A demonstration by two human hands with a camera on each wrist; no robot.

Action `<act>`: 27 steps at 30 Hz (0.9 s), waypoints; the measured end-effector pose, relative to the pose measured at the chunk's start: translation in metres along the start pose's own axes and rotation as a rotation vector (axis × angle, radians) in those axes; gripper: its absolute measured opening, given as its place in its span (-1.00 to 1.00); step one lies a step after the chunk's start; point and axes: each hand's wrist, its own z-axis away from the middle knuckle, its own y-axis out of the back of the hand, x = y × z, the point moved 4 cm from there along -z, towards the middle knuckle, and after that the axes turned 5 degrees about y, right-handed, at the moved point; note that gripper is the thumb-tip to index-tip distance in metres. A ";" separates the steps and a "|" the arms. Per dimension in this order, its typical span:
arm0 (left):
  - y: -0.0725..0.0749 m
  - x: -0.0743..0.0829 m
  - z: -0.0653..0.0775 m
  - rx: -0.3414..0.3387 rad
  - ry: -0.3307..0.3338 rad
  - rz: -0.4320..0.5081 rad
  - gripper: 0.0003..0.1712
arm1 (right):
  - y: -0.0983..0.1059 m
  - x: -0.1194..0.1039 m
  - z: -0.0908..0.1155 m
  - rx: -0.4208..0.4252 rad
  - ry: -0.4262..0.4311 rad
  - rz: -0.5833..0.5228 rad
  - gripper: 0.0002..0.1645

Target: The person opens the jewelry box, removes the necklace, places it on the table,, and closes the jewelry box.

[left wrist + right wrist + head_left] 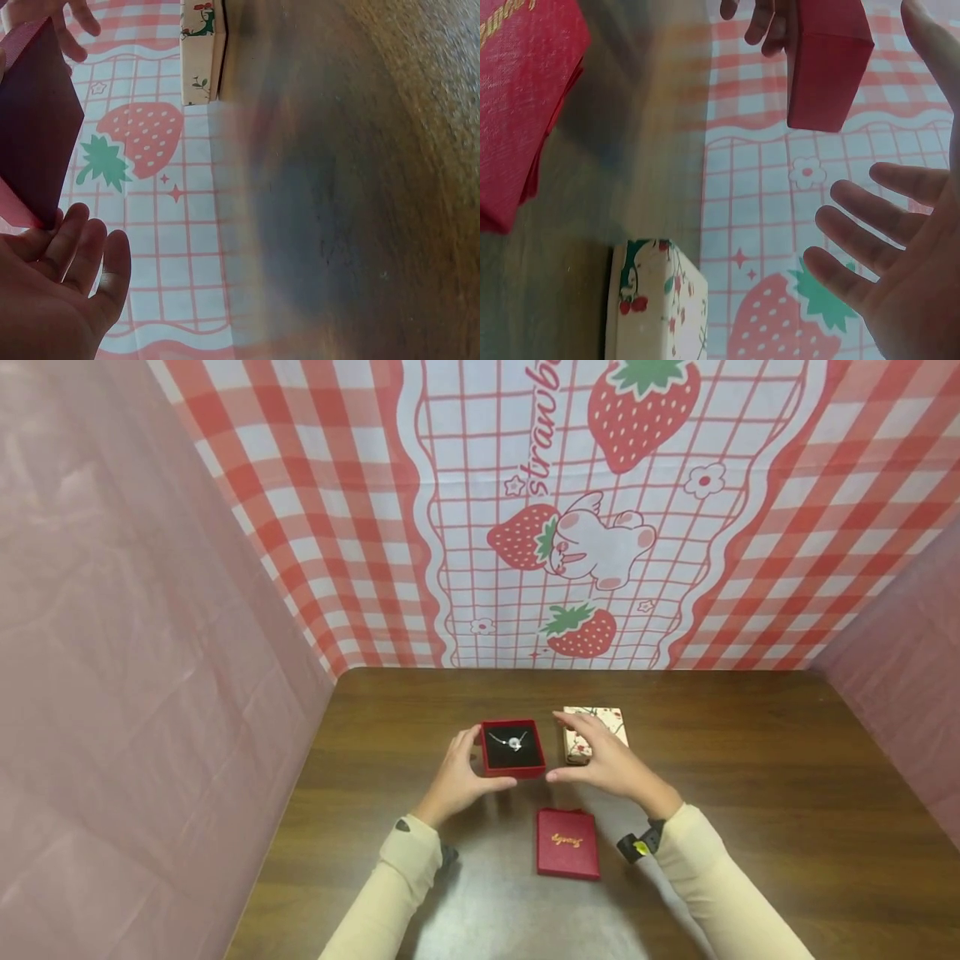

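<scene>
A small red jewelry box (513,772), its lid off, is held up above the table. My left hand (453,783) grips it at the left side, with the thumb along the front and fingertips at the far left corner. Inside, a silver necklace (514,743) with a round pendant lies on a black insert. To the right of the box, my right hand (604,765) is apart from it, fingers spread and holding nothing, as the right wrist view also shows. The red lid (567,855) with gold lettering lies on the table nearer to me.
A cream box (660,307) with a floral print rests on the table, partly behind my right hand in the head view. The brown wooden table (765,793) ends at a strawberry-print cloth (465,543) at the back. Pink cloth (135,635) hangs at the sides.
</scene>
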 end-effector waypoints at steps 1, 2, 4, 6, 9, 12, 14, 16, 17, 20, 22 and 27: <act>0.000 0.000 0.000 -0.001 -0.003 0.000 0.22 | -0.001 -0.001 -0.001 0.002 0.005 -0.004 0.12; 0.000 0.001 0.000 -0.001 -0.005 -0.001 0.22 | -0.002 -0.002 -0.003 0.004 0.013 -0.006 0.14; 0.000 0.001 0.000 -0.001 -0.010 -0.001 0.21 | -0.003 -0.003 -0.005 0.008 0.036 0.001 0.16; 0.000 0.002 0.000 -0.002 -0.017 0.003 0.21 | -0.005 -0.004 -0.008 0.003 0.052 -0.002 0.19; 0.000 0.003 0.000 -0.006 -0.025 0.009 0.22 | -0.007 -0.005 -0.011 -0.023 0.050 -0.012 0.20; -0.001 0.004 0.000 -0.010 -0.030 0.011 0.23 | -0.008 -0.005 -0.014 -0.058 0.033 -0.022 0.20; -0.001 0.004 0.000 -0.015 -0.034 0.010 0.24 | -0.009 -0.006 -0.016 -0.076 0.032 -0.022 0.19; -0.002 0.004 0.000 -0.019 -0.037 0.007 0.24 | -0.010 -0.007 -0.018 -0.086 0.039 -0.024 0.18; -0.002 0.004 0.000 -0.021 -0.039 0.007 0.23 | -0.011 -0.007 -0.018 -0.089 0.043 -0.025 0.17; -0.002 0.005 0.000 -0.022 -0.049 0.001 0.22 | -0.013 -0.008 -0.020 -0.093 0.046 -0.027 0.17; -0.003 0.005 0.000 -0.021 -0.052 0.001 0.22 | -0.014 -0.008 -0.020 -0.095 0.048 -0.021 0.18; -0.004 0.005 0.001 -0.023 -0.050 0.000 0.22 | -0.016 -0.008 -0.021 -0.100 0.058 -0.005 0.17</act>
